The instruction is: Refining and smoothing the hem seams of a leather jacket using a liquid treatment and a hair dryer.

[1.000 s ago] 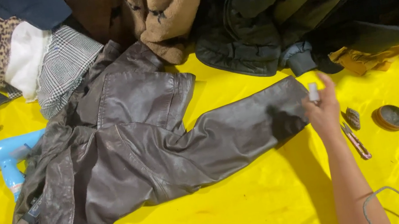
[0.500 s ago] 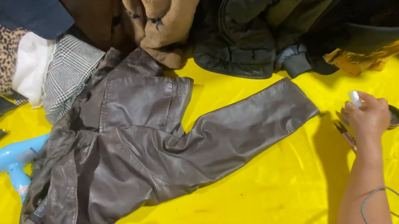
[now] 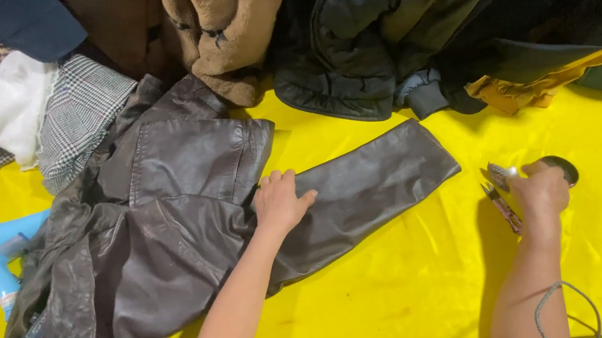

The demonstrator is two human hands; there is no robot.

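Yellow table (image 3: 419,288) under heaped coats. Left hand (image 3: 280,201) spread flat on brown leather jacket (image 3: 168,248); right hand (image 3: 539,190) well apart, closed around small silvery tool (image 3: 499,175).

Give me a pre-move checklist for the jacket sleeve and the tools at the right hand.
1. Left hand flat on the brown jacket: ok.
2. Sleeve laid out straight on the yellow table: ok.
3. Right hand closed on a small silvery tool: ok; what kind of tool, cannot tell.
4. Round dark tin within reach beside the right hand: ok.
5. Table beside the cuff free of other clothes: ok; the pile lies at the far edge.
6. Tin open or lidded: cannot tell.
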